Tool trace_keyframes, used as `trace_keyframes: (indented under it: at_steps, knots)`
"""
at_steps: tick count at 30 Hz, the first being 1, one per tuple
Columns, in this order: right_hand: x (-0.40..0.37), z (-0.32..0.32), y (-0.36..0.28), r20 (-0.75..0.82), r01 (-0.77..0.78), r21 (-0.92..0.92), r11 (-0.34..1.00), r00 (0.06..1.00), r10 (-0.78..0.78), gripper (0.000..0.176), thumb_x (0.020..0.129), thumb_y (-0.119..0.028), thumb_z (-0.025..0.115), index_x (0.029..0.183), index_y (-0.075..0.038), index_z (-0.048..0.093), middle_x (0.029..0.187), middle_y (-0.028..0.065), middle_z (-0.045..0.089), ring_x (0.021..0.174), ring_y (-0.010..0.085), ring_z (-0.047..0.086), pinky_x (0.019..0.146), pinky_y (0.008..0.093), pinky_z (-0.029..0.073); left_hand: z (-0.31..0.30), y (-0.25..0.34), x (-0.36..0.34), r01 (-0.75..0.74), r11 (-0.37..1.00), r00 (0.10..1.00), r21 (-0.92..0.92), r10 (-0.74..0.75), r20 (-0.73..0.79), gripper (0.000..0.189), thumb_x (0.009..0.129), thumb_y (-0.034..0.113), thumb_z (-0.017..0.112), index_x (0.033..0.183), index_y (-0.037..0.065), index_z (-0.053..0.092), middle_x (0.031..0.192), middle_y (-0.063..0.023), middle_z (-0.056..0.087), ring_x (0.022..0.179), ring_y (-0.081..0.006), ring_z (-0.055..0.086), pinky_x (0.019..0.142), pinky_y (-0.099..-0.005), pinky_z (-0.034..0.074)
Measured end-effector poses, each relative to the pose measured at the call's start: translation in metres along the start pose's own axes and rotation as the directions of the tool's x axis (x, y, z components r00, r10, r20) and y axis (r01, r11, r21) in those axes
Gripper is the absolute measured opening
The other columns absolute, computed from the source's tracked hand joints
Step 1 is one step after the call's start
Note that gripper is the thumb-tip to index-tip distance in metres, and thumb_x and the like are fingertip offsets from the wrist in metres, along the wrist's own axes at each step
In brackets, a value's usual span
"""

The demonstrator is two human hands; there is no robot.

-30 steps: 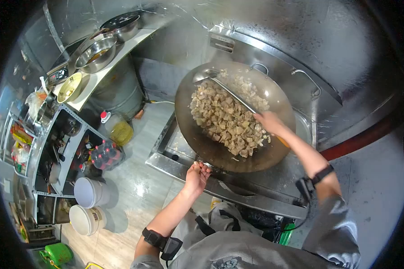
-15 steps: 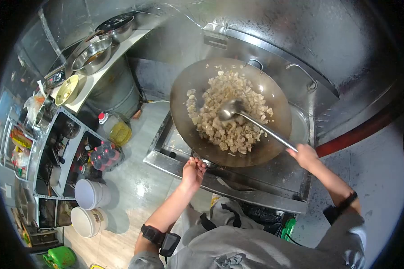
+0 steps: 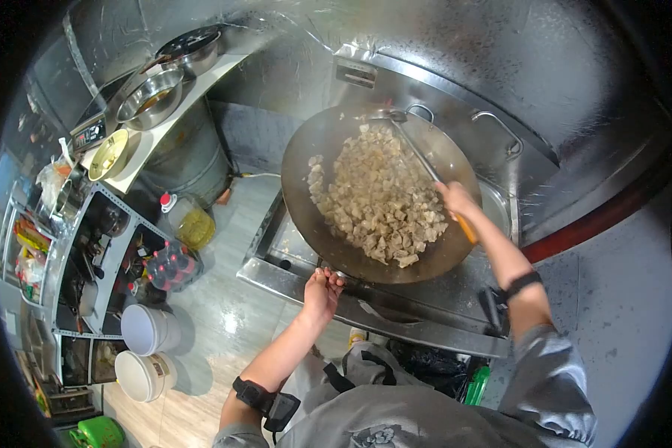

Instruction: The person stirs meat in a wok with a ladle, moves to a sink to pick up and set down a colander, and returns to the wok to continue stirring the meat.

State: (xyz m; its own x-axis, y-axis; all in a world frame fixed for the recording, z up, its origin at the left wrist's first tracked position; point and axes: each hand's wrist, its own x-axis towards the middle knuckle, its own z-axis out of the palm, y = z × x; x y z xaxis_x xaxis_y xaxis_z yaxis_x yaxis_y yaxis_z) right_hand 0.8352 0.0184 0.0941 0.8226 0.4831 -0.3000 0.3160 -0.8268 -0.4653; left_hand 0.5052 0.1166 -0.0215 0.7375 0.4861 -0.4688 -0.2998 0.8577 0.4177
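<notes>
A large wok sits tilted on the stove, holding a heap of browned, chopped meat-like pieces. My right hand is closed around the long handle of a metal ladle, whose orange grip end sticks out below my fist. The ladle's bowl is at the far rim of the wok, beyond the pieces. My left hand is closed at the wok's near edge, on what looks like its small loop handle; the fingers partly hide it.
A steel stove edge runs in front of me, with a faucet at the back right. To the left are a shelf with metal bowls, an oil jug, bundled bottles and two white buckets.
My right hand has moved up and left, taking the ladle from the middle of the pieces to the wok's far rim. My left hand stays at the near edge.
</notes>
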Motion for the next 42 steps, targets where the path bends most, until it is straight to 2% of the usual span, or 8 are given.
trace_keyframes:
  at_steps: [5,7,11,22,27,33,35,42]
  knots:
    - [-0.007,0.048,0.001,0.073,-0.127,-0.085,0.988,0.988,0.134,0.051,0.086,-0.045,0.042,0.081,0.005,0.054,0.048,0.0124,0.050,0.037,0.0231,0.051,0.037,0.0352,0.042,-0.002,0.000,-0.001,0.013,0.999,0.999,-0.045,-0.011,0.038,0.028,0.093,0.031,0.026,0.076,0.013,0.038,0.066,0.0014,0.040,0.065,-0.0132,0.043,0.058,-0.0250,0.036]
    - [-0.032,0.049,0.034,0.238,-0.087,-0.007,0.996,0.968,0.086,0.057,0.086,-0.045,0.042,0.070,0.009,0.048,0.044,0.0126,0.045,0.030,0.0216,0.044,0.030,0.0356,0.036,-0.004,0.000,0.001,0.017,0.999,0.999,-0.044,-0.016,0.032,0.028,0.093,0.030,0.027,0.076,0.012,0.038,0.066,0.0001,0.040,0.065,-0.0143,0.043,0.061,-0.0256,0.037]
    - [-0.117,0.010,0.052,0.433,-0.302,0.204,0.931,0.881,0.190,0.047,0.085,-0.045,0.044,0.059,-0.006,0.035,0.041,0.0061,0.037,0.027,0.0159,0.037,0.026,0.0321,0.032,-0.007,0.000,0.002,-0.010,1.000,0.999,-0.008,0.011,0.045,0.027,0.094,0.028,0.027,0.076,0.011,0.039,0.067,-0.0007,0.042,0.066,-0.0158,0.045,0.067,-0.0301,0.037]
    - [-0.321,-0.124,0.042,0.091,-0.371,0.121,0.921,0.928,0.361,0.045,0.083,-0.044,0.050,0.061,-0.005,0.041,0.043,-0.0002,0.037,0.033,0.0094,0.037,0.031,0.0262,0.030,-0.007,0.004,0.000,0.069,0.998,0.994,0.011,-0.069,0.088,0.027,0.093,0.030,0.028,0.076,0.012,0.040,0.068,-0.0008,0.043,0.070,-0.0159,0.046,0.069,-0.0296,0.037]
    - [-0.362,-0.160,0.047,-0.085,-0.312,-0.390,0.866,0.949,0.303,0.057,0.080,-0.053,0.048,0.060,0.000,0.046,0.043,0.0057,0.038,0.038,0.0167,0.042,0.039,0.0340,0.034,-0.005,0.010,-0.002,0.116,0.993,0.989,-0.026,-0.112,0.099,0.028,0.093,0.029,0.028,0.076,0.011,0.040,0.069,-0.0017,0.043,0.071,-0.0168,0.046,0.071,-0.0303,0.038]
    - [-0.312,-0.130,0.017,0.235,-0.303,-0.519,0.800,0.849,0.474,0.064,0.083,-0.054,0.040,0.061,0.006,0.050,0.045,0.0168,0.043,0.044,0.0282,0.050,0.050,0.0403,0.041,-0.006,0.008,0.000,0.118,0.993,0.989,-0.012,-0.117,0.095,0.027,0.093,0.029,0.030,0.075,0.011,0.040,0.068,-0.0016,0.043,0.071,-0.0172,0.046,0.069,-0.0293,0.038]
    - [-0.264,-0.088,0.027,0.353,-0.171,-0.476,0.863,0.862,0.365,0.065,0.084,-0.053,0.039,0.058,0.005,0.049,0.044,0.0159,0.044,0.041,0.0261,0.049,0.047,0.0391,0.041,-0.009,0.010,-0.001,0.101,0.995,0.990,-0.004,-0.100,0.102,0.028,0.092,0.031,0.032,0.074,0.011,0.041,0.068,-0.0014,0.042,0.071,-0.0175,0.046,0.068,-0.0287,0.038]
    - [-0.151,0.030,0.038,0.346,-0.372,0.087,0.924,0.881,0.322,0.050,0.082,-0.049,0.048,0.054,-0.009,0.038,0.040,0.0011,0.036,0.029,0.0132,0.033,0.032,0.0295,0.031,-0.007,0.013,-0.003,0.117,0.993,0.989,-0.013,-0.116,0.088,0.028,0.093,0.028,0.029,0.075,0.011,0.041,0.069,-0.0019,0.045,0.071,-0.0166,0.049,0.070,-0.0301,0.040]
